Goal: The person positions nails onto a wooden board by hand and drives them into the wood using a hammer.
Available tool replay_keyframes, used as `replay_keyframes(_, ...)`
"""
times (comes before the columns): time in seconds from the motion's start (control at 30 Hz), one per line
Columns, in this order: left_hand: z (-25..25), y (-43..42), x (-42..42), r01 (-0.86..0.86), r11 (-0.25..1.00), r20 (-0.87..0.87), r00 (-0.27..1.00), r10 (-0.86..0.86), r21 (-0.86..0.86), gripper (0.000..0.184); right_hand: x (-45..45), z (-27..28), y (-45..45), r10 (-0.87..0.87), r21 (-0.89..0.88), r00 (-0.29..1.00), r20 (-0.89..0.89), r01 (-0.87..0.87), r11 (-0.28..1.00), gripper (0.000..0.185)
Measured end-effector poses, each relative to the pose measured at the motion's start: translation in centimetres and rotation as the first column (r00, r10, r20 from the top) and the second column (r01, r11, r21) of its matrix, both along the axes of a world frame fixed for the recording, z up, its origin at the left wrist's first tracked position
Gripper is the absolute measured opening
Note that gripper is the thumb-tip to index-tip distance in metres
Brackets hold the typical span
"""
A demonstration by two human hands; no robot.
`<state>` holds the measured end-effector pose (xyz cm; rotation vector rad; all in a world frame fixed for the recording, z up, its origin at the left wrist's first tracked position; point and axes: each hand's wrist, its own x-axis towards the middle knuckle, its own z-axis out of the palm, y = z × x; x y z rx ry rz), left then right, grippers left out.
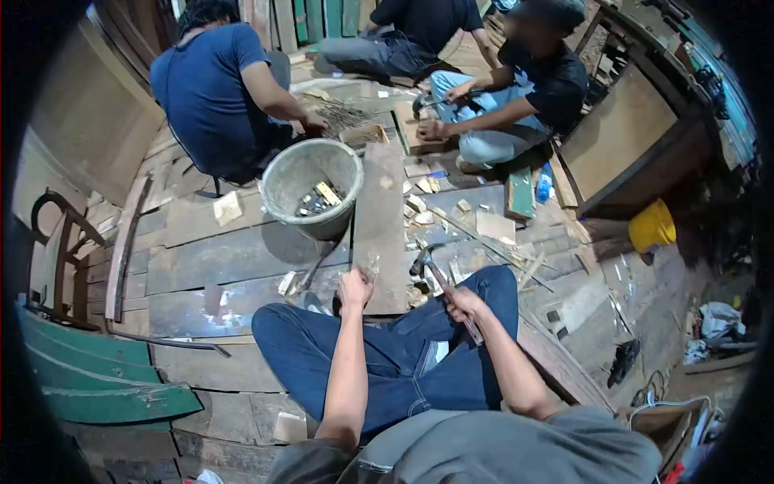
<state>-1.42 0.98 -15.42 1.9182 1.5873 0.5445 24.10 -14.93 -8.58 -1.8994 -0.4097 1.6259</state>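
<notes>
My right hand (464,304) is wrapped around the handle of a claw hammer (436,274), its metal head raised and pointing away from me, over my bent right leg. Closed in a pinch, my left hand (355,289) rests at the near left edge of a long wooden plank (380,218). Something thin and small shows by its fingertips, too small to name. The plank lies lengthwise in front of my crossed legs. Just left of it stands a grey bucket (278,189) with dark small pieces and a yellow-and-white item (328,193) inside.
Wood offcuts (493,227) litter the floor right of the plank. One person (214,97) sits beyond the bucket; another (540,81) holds a hammer over a wood block; a third (411,36) sits behind. A yellow pail (651,226) stands right, green boards (101,367) lie left.
</notes>
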Motion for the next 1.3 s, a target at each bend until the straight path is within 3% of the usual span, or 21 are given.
replay_keyframes(0.03, -1.4, 0.3, 0.1, -0.016, 0.993, -0.062, 0.998, 0.023, 0.117, 0.023, 0.3, -0.5, 0.2, 0.020, 0.013, 0.999, -0.032, -0.019, 1.000, 0.047)
replay_keyframes(0.13, 0.2, -0.4, 0.4, -0.031, 0.990, 0.008, 0.999, 0.031, 0.135, 0.017, 1.0, -1.6, -0.5, 0.074, 0.102, 0.997, 0.027, -0.076, 0.992, 0.049)
replay_keyframes(0.17, 2.5, -0.5, 0.6, -0.065, 0.998, -0.024, 0.998, 0.066, 0.011, 0.018, 0.9, -0.8, -0.1, 0.051, 0.028, 0.999, -0.017, -0.051, 0.998, 0.049)
replay_keyframes(0.27, 3.7, -0.8, 0.4, -0.107, 0.994, -0.050, 0.993, 0.108, 0.017, 0.017, 0.5, -0.1, 0.5, 0.032, -0.065, 0.999, -0.029, -0.034, 0.997, 0.048)
replay_keyframes(0.33, 3.2, -0.6, 0.0, -0.043, 0.999, 0.042, 0.998, 0.044, -0.023, 0.016, 0.1, 0.3, 0.5, 0.027, -0.080, 1.000, -0.008, -0.028, 0.996, 0.048)
replay_keyframes(0.47, 2.3, -0.7, 0.2, -0.090, 0.996, -0.071, 0.994, 0.089, -0.015, 0.016, -0.2, 0.1, 1.0, 0.026, -0.102, 0.999, 0.026, -0.023, 0.995, 0.048)
replay_keyframes(0.73, 4.4, -0.3, -1.9, -0.087, 0.993, 0.021, 0.996, 0.086, 0.078, 0.010, -0.5, 0.4, 1.8, 0.047, -0.087, 0.997, 0.056, -0.042, 0.995, 0.048)
replay_keyframes(0.77, 4.6, -0.2, -2.0, -0.076, 0.997, 0.025, 0.997, 0.076, 0.015, 0.012, -0.1, 0.1, 1.8, 0.059, -0.088, 0.998, 0.034, -0.055, 0.995, 0.048)
replay_keyframes(0.9, 4.7, -0.1, -1.0, -0.181, 0.957, -0.054, 0.979, 0.197, 0.225, 0.015, -0.4, 0.9, 1.8, 0.024, -0.078, 1.000, 0.008, -0.023, 0.997, 0.048)
replay_keyframes(1.0, 3.7, 0.0, -0.9, -0.068, 0.985, -0.061, 0.995, 0.078, 0.158, 0.017, -0.1, 0.5, 2.3, -0.010, -0.087, 1.000, -0.024, 0.008, 0.996, 0.048)
replay_keyframes(1.1, 3.2, 0.1, -0.7, -0.047, 0.970, -0.117, 0.990, 0.077, 0.240, 0.018, 0.5, 0.4, 2.3, -0.044, -0.093, 0.992, -0.120, 0.033, 0.995, 0.048)
replay_keyframes(1.3, 2.2, -0.4, -0.8, -0.001, 0.978, -0.118, 0.993, 0.026, 0.210, 0.014, 1.2, 0.2, 2.6, -0.078, -0.071, 0.968, -0.237, 0.063, 0.995, 0.047)
